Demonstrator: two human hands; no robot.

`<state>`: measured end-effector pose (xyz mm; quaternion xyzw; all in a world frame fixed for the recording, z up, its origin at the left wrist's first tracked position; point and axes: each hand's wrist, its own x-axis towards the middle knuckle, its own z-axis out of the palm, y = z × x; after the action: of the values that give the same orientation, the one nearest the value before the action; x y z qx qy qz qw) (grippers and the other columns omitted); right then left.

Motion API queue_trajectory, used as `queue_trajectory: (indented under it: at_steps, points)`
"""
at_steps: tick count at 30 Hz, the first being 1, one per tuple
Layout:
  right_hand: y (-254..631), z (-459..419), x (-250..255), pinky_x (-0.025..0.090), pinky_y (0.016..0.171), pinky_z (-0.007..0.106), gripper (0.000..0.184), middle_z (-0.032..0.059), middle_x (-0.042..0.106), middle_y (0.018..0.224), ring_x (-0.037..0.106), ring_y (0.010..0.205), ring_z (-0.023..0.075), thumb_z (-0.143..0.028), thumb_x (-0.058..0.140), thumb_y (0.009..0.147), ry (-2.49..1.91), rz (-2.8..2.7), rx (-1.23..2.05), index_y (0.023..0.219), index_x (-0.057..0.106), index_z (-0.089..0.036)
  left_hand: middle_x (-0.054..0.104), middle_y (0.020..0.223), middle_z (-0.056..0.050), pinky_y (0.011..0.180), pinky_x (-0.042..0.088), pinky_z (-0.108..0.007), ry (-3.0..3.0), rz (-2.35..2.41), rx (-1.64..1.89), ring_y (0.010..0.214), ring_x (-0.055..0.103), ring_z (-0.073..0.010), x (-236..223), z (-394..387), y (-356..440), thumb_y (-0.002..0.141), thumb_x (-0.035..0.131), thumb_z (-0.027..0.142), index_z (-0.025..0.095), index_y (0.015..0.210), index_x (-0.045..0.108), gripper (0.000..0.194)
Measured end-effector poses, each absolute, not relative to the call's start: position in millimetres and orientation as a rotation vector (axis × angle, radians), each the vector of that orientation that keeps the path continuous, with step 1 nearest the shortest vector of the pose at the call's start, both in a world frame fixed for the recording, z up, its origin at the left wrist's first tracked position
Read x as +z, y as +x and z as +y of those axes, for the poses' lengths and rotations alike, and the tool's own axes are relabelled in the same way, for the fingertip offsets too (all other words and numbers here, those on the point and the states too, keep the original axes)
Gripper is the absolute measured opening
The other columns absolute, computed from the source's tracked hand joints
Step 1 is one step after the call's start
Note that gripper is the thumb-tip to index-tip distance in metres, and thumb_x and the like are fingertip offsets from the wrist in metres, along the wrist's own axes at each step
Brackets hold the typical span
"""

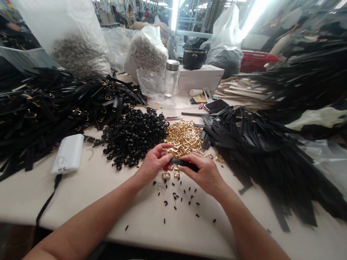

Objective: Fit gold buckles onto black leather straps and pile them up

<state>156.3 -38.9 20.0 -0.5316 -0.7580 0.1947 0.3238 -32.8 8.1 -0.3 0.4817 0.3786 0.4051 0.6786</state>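
Note:
Both hands meet over the table, in front of a heap of gold buckles [183, 135]. A short black strap [185, 163] runs between them. My left hand [157, 161] pinches its left end between thumb and fingers. My right hand [204, 170] is closed around the other end, which its fingers partly cover. Just below the fingers lie a few loose buckles [166, 175]. To the left of my left hand rises a pile of small black loops [135, 134]. Small black bits [177, 196] are scattered on the tabletop nearer to me.
Finished-looking black straps with buckles [42, 106] are heaped at left, and plain black straps [260, 156] at right. A white device [68, 154] with a cable lies at left. Behind stand a glass bottle [171, 79], a black pot [194, 58], a phone [216, 105] and filled plastic bags [147, 53].

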Motion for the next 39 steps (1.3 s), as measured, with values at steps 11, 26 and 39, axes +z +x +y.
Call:
queue_trajectory:
  at_steps: [11,26,39]
  points:
    - [156.5,-42.7,20.0,0.043,0.064,0.024,0.008,0.0002,0.07,0.078,0.063,0.069,0.0134,-0.028,0.065,0.086,-1.437,-2.005,0.448,0.084,0.069,-0.023,0.059,0.063,0.002,0.047,0.046,-0.02,1.287,0.869,0.834,0.049,0.055,-0.0081,-2.6,3.0,-33.0,0.083,0.061,0.035,0.015,0.096,0.065,0.025]
    - [159.9,-40.7,17.5,0.038,0.06,0.023,0.012,0.0006,0.069,0.075,0.063,0.067,0.0139,-0.03,0.064,0.087,-1.532,-2.065,0.12,0.079,0.067,-0.021,0.068,0.081,-0.005,0.07,0.051,-0.028,2.074,0.642,1.282,0.074,0.063,-0.0143,12.8,-3.4,-41.8,0.082,0.061,0.02,0.018,0.074,0.065,0.01]
    - [160.6,-43.0,23.1,0.048,0.07,0.026,0.013,0.003,0.072,0.087,0.067,0.078,0.0163,-0.031,0.065,0.085,-1.378,-2.008,0.273,0.095,0.068,-0.022,0.066,0.062,-0.004,0.055,0.047,-0.021,1.328,0.954,0.828,0.053,0.058,-0.0095,-3.7,5.9,-36.9,0.085,0.058,0.044,0.013,0.068,0.066,0.036]
